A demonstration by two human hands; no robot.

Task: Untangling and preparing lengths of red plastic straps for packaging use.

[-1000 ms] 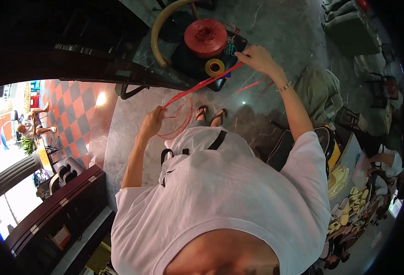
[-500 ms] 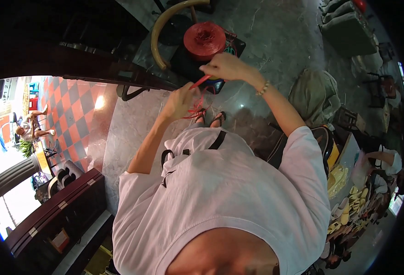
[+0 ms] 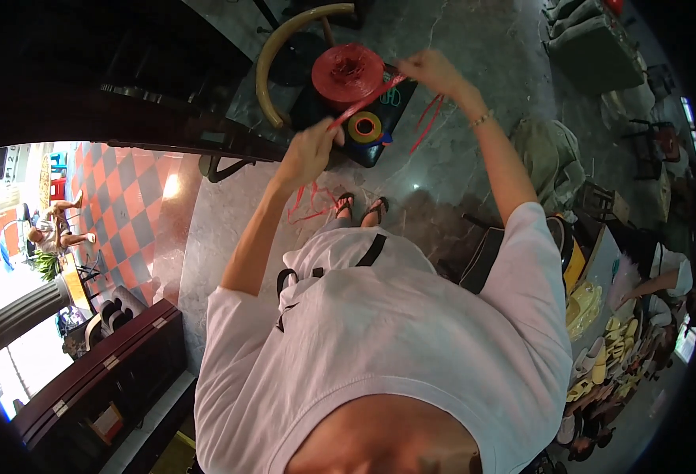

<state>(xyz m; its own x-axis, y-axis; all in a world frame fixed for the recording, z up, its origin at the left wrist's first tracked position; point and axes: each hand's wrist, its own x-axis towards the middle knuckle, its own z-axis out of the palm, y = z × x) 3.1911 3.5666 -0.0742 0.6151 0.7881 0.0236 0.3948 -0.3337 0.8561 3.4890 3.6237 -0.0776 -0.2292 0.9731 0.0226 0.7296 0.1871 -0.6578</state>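
Observation:
A red plastic string (image 3: 367, 101) runs taut between my two hands. My left hand (image 3: 310, 150) is closed around its lower end, and loose red loops (image 3: 310, 202) hang below that hand. My right hand (image 3: 433, 73) pinches the upper end, with more red strands (image 3: 427, 125) dangling from it. Just beyond the string a large red spool of the same string (image 3: 346, 73) sits on a dark box (image 3: 379, 142), beside a yellow tape roll (image 3: 364, 127). My sandalled feet (image 3: 360, 208) show on the grey marble floor below.
A curved yellow chair back (image 3: 281, 47) stands behind the spool. Dark wooden furniture (image 3: 87, 379) runs along the left. Green bags (image 3: 549, 162) lie on the floor at right. A table with yellow items (image 3: 600, 340) and another person's arm (image 3: 656, 280) are at the far right.
My hands were spread wide a second ago, came together near the spool, and have now drawn apart again with the red string stretched between them.

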